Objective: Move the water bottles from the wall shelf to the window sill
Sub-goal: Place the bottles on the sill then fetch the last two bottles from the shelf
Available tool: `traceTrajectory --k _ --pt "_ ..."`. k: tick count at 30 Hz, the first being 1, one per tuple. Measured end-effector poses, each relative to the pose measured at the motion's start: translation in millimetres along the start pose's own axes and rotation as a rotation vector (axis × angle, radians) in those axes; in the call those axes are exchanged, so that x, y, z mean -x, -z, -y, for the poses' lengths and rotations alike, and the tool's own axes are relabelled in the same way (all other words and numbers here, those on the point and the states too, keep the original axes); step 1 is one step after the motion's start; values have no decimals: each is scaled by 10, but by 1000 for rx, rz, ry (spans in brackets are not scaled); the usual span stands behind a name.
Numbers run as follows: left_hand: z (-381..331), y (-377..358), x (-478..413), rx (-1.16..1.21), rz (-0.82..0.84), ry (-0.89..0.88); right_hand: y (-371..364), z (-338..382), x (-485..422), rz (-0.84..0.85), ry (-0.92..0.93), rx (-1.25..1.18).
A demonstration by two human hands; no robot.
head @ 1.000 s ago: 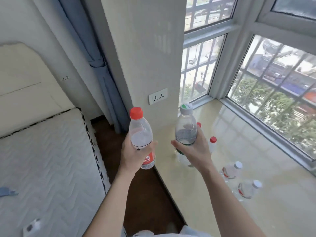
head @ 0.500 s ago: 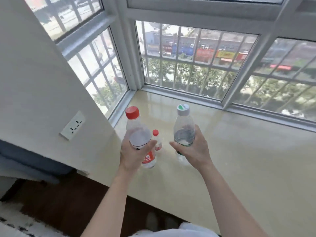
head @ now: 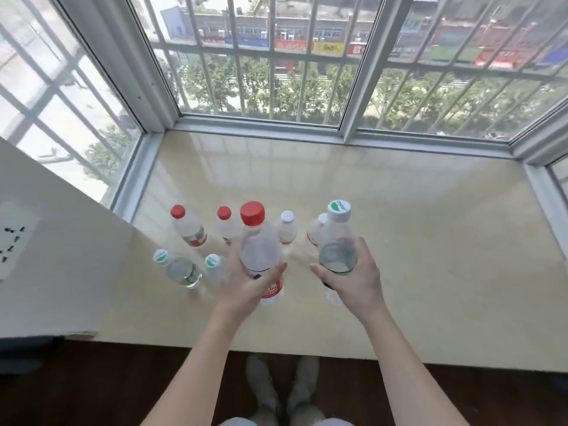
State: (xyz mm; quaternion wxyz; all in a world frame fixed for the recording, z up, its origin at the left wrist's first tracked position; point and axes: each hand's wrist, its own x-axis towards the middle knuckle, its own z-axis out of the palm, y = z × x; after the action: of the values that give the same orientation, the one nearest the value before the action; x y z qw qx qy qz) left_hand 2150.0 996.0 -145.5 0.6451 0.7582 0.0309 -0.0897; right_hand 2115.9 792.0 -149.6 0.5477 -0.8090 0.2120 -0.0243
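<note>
Bottles fill both our hands above the window sill (head: 415, 241). Our left hand (head: 246, 282) is wrapped around a red-capped bottle (head: 259, 250), thumb across its front and the red label showing below our palm. Our right hand (head: 353, 279) grips a green-capped bottle (head: 338, 241) around its lower body. Both are held upright, side by side but apart. Behind and to the left of them, six more bottles stand on the sill: two with red caps (head: 187, 226) (head: 226, 224), two with white caps (head: 287, 227) (head: 316, 232), and nearer us two with green-and-white caps (head: 179, 267) (head: 213, 269). Beyond the sill the barred window (head: 267, 72) looks onto trees. A white wall (head: 61, 256) with a socket (head: 13, 241) rises at left.
</note>
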Motion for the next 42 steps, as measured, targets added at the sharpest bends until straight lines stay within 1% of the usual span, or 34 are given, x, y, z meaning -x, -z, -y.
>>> traceTrajectory --k 3,8,14,17,21,27,32,36,42 --pt "338 -45 -71 -51 36 7 -57 -360 -49 -6 -41 11" --pt "961 -164 -285 -78 96 86 -256 -976 -170 3 -105 27" --pt "1549 -339 -536 -110 128 66 -531 -1526 -382 1 -86 53" --pt "1787 -423 -608 -152 117 73 -620 -1682 -473 34 -85 17" --pt "1996 -509 -701 -246 107 47 -716 -1839 -568 49 -46 42" --pt "2142 -540 -759 -257 74 27 -782 -1990 -631 26 -21 52" --pt "2315 -507 -746 -247 116 69 -808 -2088 -675 68 -45 80" --pt "2443 -452 -774 -304 141 67 -785 -2163 -724 96 -29 117" --pt "2636 -385 -845 -341 198 83 -795 -2358 -737 107 -60 107"
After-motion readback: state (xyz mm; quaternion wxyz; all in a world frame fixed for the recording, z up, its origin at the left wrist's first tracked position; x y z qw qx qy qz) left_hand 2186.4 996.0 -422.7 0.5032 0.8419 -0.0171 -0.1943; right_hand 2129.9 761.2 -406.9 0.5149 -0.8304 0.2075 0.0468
